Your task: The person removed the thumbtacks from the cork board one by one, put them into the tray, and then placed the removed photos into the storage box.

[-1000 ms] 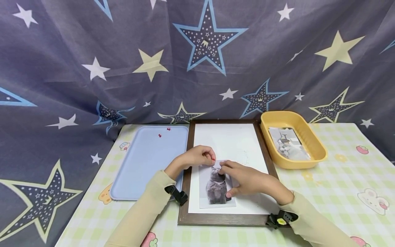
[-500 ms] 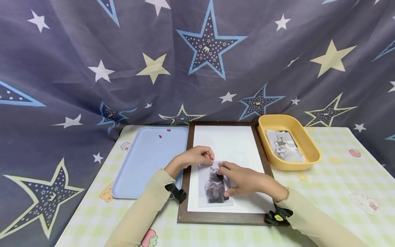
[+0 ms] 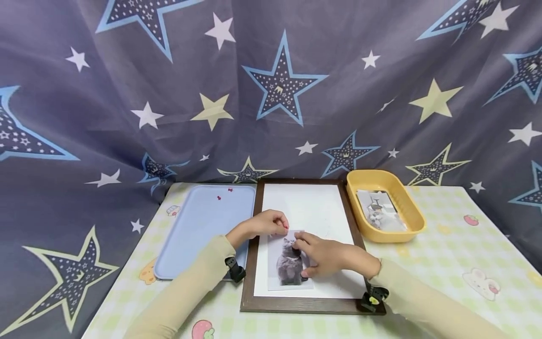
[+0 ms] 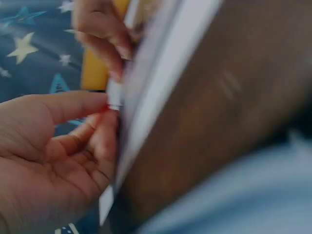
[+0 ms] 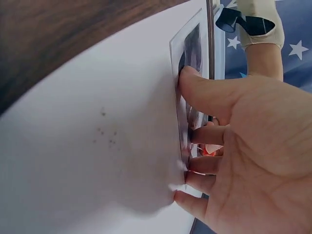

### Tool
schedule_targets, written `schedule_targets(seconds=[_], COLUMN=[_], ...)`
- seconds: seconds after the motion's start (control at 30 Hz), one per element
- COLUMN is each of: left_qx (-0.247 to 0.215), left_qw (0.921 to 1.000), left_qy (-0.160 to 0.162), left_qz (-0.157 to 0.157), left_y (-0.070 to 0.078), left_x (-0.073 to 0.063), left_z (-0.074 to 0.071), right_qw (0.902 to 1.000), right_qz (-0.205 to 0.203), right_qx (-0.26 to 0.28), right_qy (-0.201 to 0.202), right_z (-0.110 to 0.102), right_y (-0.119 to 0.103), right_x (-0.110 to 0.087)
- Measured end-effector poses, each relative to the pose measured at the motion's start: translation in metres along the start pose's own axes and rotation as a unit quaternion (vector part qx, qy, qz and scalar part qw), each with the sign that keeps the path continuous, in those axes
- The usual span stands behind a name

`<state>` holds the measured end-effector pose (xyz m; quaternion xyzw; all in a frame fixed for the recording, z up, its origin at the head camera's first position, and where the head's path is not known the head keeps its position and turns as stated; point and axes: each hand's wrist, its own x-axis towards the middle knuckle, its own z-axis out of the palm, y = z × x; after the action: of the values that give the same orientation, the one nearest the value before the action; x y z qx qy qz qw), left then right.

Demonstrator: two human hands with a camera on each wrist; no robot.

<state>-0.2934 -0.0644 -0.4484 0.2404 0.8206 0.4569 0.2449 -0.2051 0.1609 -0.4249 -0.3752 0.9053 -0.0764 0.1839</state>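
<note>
A photo of a grey cat (image 3: pixel 289 270) lies on the lower part of a white board (image 3: pixel 302 202) with a dark brown wooden frame. My left hand (image 3: pixel 263 223) pinches a small red push pin (image 4: pixel 108 106) between thumb and fingers, right at the photo's top edge; the pin's point is hidden. On the photo's right side rests my right hand (image 3: pixel 327 254), fingers spread and fairly straight. Its thumb (image 5: pixel 195 85) touches the lower part of the picture, and its fingertips press along the upper part, as the right wrist view shows.
Left of the board is a light blue tray (image 3: pixel 199 235) bearing two red push pins (image 3: pixel 219 197). At the back right, a yellow basket (image 3: pixel 408 214) holds more photos (image 3: pixel 381 214). Small dark holes (image 5: pixel 103 114) mark the board. A star-patterned curtain (image 3: pixel 271 141) hangs behind the table.
The head view has tilted upward, so the table and board appear lower. Both hands keep their places at the photo, the left still pinching the push pin.
</note>
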Motion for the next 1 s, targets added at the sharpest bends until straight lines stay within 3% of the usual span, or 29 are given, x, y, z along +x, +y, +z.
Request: schedule_targets(seconds=[0.23, 0.4, 0.6, 1.0], left_qx=[0.003, 0.008, -0.016, -0.036], left_qw=[0.9999, 0.9998, 0.9996, 0.9987], left_qy=[-0.006, -0.018, -0.021, 0.030], left_qz=[0.011, 0.000, -0.011, -0.019], left_y=[-0.003, -0.003, -0.005, -0.006], left_x=[0.006, 0.007, 0.000, -0.023], left_z=[-0.003, -0.007, -0.015, -0.058], right_qw=[0.9999, 0.9998, 1.0000, 0.9988], right_qz=[0.010, 0.003, 0.004, 0.043], right_qx=[0.002, 0.016, 0.008, 0.021], right_qy=[0.002, 0.006, 0.004, -0.011], right_z=[-0.002, -0.002, -0.001, -0.003], right_y=[0.002, 0.001, -0.004, -0.007], right_x=[0.001, 0.001, 0.002, 0.002])
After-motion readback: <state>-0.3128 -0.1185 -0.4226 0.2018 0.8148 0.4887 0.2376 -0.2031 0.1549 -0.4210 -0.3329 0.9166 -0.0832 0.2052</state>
